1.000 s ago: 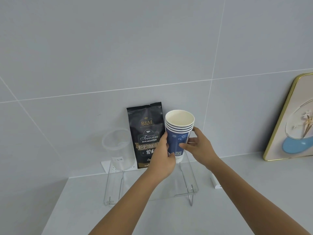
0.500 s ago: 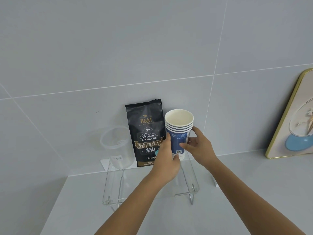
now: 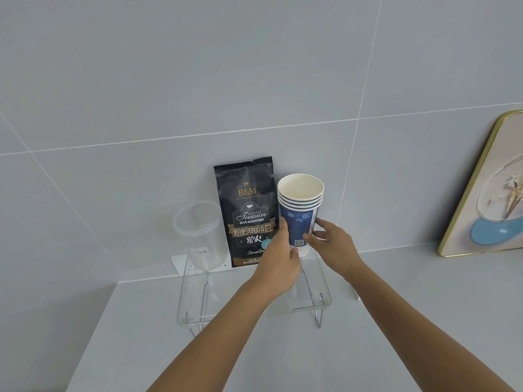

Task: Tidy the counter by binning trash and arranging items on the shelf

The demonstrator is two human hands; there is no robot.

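At the far left of the clear acrylic shelf (image 3: 322, 281), against the grey tiled wall, stands a translucent plastic canister (image 3: 198, 230) with a small label. Just to its right, a black foil coffee bag (image 3: 246, 210) stands upright, leaning back on the wall. Next along, at the right end of the shelf, sits a nested stack of blue-printed paper cups (image 3: 300, 213), upright, with its white mouth open to the top and its side just beside the bag.

The left hand (image 3: 278, 267) wraps the stack's lower left side with thumb up along the cup wall, and the right hand (image 3: 334, 244) presses fingertips against the lower right side; both hold the stack. Its base appears to be at the shelf surface, though the left hand hides the contact, so whether it is fully set down cannot be told.

Far right, a gold-framed picture (image 3: 492, 190) leans on the wall, resting on the pale grey bench (image 3: 424, 306).

Judging by this layout, the shelf arranging looks close to finished: three items stand in a row, and the visible bench carries no trash. What seems left is letting go of the cups. No bin is in view.
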